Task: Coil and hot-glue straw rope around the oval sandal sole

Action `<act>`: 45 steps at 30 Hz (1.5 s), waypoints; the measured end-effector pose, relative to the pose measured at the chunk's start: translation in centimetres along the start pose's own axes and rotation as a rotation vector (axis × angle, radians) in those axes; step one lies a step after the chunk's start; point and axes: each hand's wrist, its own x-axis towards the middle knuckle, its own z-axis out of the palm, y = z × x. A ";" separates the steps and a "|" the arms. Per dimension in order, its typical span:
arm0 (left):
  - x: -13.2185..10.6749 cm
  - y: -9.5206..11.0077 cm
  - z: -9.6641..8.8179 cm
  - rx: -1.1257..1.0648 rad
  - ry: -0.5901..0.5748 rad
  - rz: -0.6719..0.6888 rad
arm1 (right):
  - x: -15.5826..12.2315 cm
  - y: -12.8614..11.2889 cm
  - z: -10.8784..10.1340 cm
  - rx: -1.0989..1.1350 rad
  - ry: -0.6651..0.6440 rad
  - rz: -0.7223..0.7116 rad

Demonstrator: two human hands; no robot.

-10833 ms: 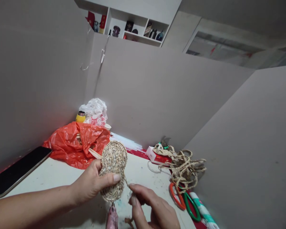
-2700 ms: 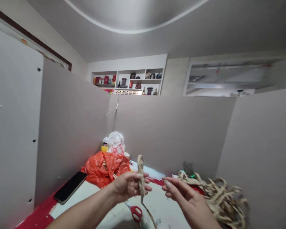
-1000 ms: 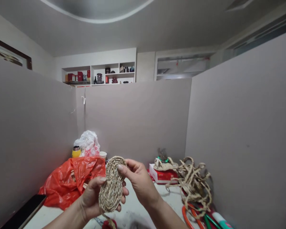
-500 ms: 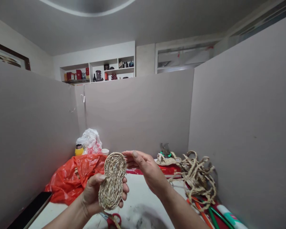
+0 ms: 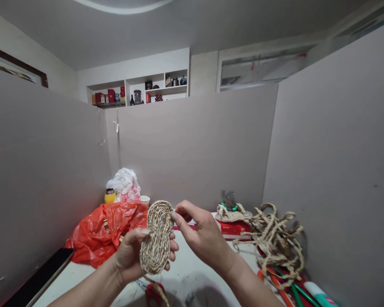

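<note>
A small sole-shaped mat of braided straw [image 5: 158, 236] is held upright over the table. My left hand [image 5: 132, 256] is closed on its lower half, thumb on the front and fingers behind. My right hand [image 5: 200, 236] pinches the mat's upper right edge with thumb and forefinger. A loose tail of braid [image 5: 160, 294] hangs from the mat's bottom.
Red-handled scissors [image 5: 150, 292] lie on the white table under my hands. A red plastic bag [image 5: 105, 228], a white bag [image 5: 125, 185] and a yellow jar [image 5: 109, 196] sit at the back left, a phone [image 5: 40, 277] at left. A tangle of straw braid [image 5: 275, 241], a red box [image 5: 235, 226] and coloured tools lie right. Grey partitions wall the table.
My right hand has closed its pinch on the mat's upper edge. The left hand keeps its grip and the mat has shifted slightly right; the view has panned a little.
</note>
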 end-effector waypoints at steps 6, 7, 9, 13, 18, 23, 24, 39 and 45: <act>0.3 -0.3 -0.1 -0.023 0.052 0.009 | 0.0 0.4 -0.6 -0.029 -0.070 0.021; 0.3 -0.3 -0.1 -0.036 0.048 0.002 | 0.0 0.3 -0.6 -0.002 -0.082 0.040; 0.2 -0.3 0.1 -0.067 0.026 -0.024 | 0.1 0.2 -0.8 0.083 -0.116 0.092; 0.1 -0.1 0.6 -0.130 -0.018 -0.062 | 0.3 0.3 -0.8 0.343 -0.183 0.206; -0.2 0.2 0.9 -0.203 -0.027 -0.104 | 0.7 1.0 -1.5 0.557 -0.036 0.259; 0.0 0.1 0.9 -0.185 -0.020 -0.082 | 1.1 2.3 -2.4 0.564 0.125 0.285; 0.0 0.0 0.9 -0.183 -0.020 -0.078 | 1.1 2.4 -2.4 0.548 0.134 0.286; 0.2 -0.8 0.4 -0.015 -0.047 -0.046 | 0.5 0.3 -0.9 0.710 -0.310 0.325; 0.1 0.4 1.2 0.305 0.069 0.036 | 0.5 0.5 -0.3 0.721 -0.257 0.368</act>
